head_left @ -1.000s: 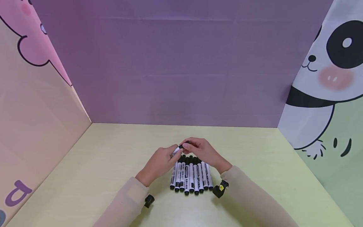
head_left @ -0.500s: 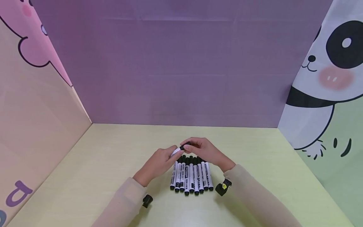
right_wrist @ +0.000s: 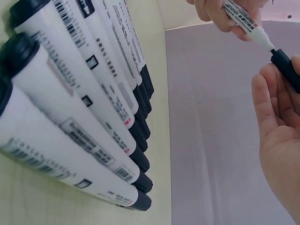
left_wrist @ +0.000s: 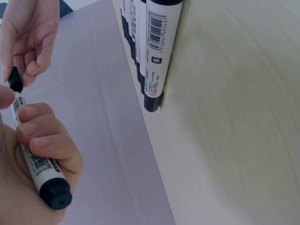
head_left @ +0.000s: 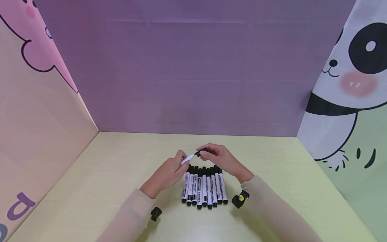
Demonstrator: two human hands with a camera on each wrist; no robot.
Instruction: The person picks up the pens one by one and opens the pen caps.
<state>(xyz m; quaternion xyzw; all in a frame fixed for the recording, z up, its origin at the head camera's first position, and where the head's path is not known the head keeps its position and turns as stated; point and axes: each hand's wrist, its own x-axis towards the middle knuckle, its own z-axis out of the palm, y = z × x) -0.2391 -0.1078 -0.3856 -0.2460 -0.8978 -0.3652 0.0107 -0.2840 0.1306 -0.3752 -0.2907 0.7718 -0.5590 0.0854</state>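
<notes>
In the head view my left hand (head_left: 167,173) grips a white marker (head_left: 187,159) by its barrel, tip end up and to the right. The left wrist view shows its fingers curled round the barrel, the marker's black end (left_wrist: 56,193) sticking out below. My right hand (head_left: 222,159) pinches the black cap (head_left: 202,152) between thumb and fingers. In the right wrist view the cap (right_wrist: 285,68) is drawn off the barrel, its mouth right at the marker's dark tip (right_wrist: 273,50). Just below the hands a row of capped markers (head_left: 204,191) lies on the table.
The pale wooden table (head_left: 121,161) runs back to a purple wall (head_left: 193,74). Side panels stand left and right, the right one printed with a panda (head_left: 359,84). Small black wrist cameras sit by the left sleeve (head_left: 133,210) and the right sleeve (head_left: 272,205).
The cap has come away from the marker's barrel, baring the tip end. My right hand has moved slightly right with the cap, my left hand slightly left with the marker.
</notes>
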